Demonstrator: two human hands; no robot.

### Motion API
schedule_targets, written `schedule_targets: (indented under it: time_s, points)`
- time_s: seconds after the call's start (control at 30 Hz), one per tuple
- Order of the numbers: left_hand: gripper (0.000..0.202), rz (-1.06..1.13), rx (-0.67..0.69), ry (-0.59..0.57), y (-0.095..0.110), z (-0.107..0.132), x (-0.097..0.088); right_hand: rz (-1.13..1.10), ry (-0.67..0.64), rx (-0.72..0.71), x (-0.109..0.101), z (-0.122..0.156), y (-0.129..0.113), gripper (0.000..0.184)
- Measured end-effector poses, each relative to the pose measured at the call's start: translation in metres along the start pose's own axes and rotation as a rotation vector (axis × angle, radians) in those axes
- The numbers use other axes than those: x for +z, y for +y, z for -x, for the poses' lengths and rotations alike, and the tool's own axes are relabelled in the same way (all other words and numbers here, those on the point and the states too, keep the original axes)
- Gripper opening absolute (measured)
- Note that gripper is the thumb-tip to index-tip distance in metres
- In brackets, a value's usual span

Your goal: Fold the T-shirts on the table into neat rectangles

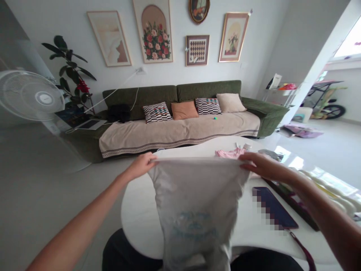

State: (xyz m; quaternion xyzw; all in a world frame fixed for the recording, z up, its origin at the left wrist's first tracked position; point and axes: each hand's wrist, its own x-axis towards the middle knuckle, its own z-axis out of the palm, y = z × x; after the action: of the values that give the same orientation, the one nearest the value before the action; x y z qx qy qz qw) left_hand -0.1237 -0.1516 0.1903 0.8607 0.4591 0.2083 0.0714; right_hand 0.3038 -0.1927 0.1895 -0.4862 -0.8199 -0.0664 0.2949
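Observation:
A whitish cloth garment (pixel 197 195) hangs stretched in front of me, its top edge pulled straight between my two hands. Faint blue print shows low on the fabric, and the sides are wrinkled. At its upper left corner, my left hand (pixel 144 163) is closed on the edge. The opposite corner is pinched by my right hand (pixel 251 162). Behind that hand, a bunched pink cloth (pixel 231 152) lies on the white table (pixel 138 210). The garment's lower end drops toward my lap, past the bottom of the view.
A dark phone (pixel 275 207) with a wrist strap lies on the table at right, beside a dark tray (pixel 290 203) partly hidden by my right arm. Beyond the table stands a green sofa (pixel 146 98) with cushions. A white fan (pixel 42 98) is at far left.

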Motion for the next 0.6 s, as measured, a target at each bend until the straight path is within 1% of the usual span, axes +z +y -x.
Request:
schedule_targets:
  time_s: [0.03,0.07,0.1,0.13,0.2,0.23,0.27,0.3,0.33,0.37,0.4,0.43,0.47,0.53,0.57,0.6]
  points:
    - [0.026,-0.04,0.01,0.093,-0.003,-0.015,-0.007,0.06,0.014,-0.017,-0.004,-0.017,0.0,0.03]
    - [0.025,-0.074,0.028,0.195,-0.003,-0.027,-0.016,0.119,0.055,-0.02,-0.01,-0.03,-0.002,0.027]
    - [0.024,-0.097,0.05,0.301,0.0,-0.035,-0.028,0.166,0.135,-0.003,-0.017,-0.038,-0.006,0.024]
    - [0.024,-0.108,0.07,0.406,0.005,-0.04,-0.04,0.192,0.25,0.039,-0.025,-0.042,-0.012,0.021]
    - [0.022,-0.093,0.101,0.589,0.021,-0.039,-0.061,0.179,0.469,0.105,-0.038,-0.038,-0.025,0.02]
    - [0.022,-0.069,0.111,0.65,0.029,-0.034,-0.068,0.16,0.541,0.112,-0.042,-0.032,-0.031,0.02]
    - [0.02,-0.039,0.121,0.678,0.036,-0.027,-0.071,0.137,0.576,0.108,-0.043,-0.023,-0.035,0.019]
    - [0.019,-0.003,0.129,0.666,0.041,-0.019,-0.069,0.116,0.568,0.098,-0.041,-0.011,-0.037,0.019]
    - [0.017,0.037,0.132,0.619,0.044,-0.009,-0.062,0.093,0.525,0.085,-0.035,0.003,-0.038,0.018]
    - [0.015,0.082,0.123,0.537,0.045,0.003,-0.05,0.062,0.46,0.072,-0.026,0.019,-0.037,0.017]
    - [0.015,0.128,0.105,0.428,0.044,0.015,-0.034,0.022,0.379,0.068,-0.013,0.038,-0.035,0.016]
    - [0.015,0.174,0.074,0.307,0.043,0.029,-0.013,-0.012,0.296,0.065,0.003,0.058,-0.032,0.015]
    - [0.017,0.218,0.038,0.162,0.04,0.044,0.01,-0.048,0.22,0.07,0.021,0.079,-0.028,0.016]
    - [0.023,0.274,-0.037,-0.124,0.035,0.078,0.062,-0.086,0.034,0.13,0.059,0.123,-0.024,0.021]
    - [0.024,0.275,-0.07,-0.268,0.033,0.095,0.087,-0.11,-0.087,0.172,0.078,0.144,-0.024,0.024]
    - [0.024,0.258,-0.104,-0.382,0.03,0.112,0.109,-0.135,-0.217,0.227,0.094,0.165,-0.025,0.026]
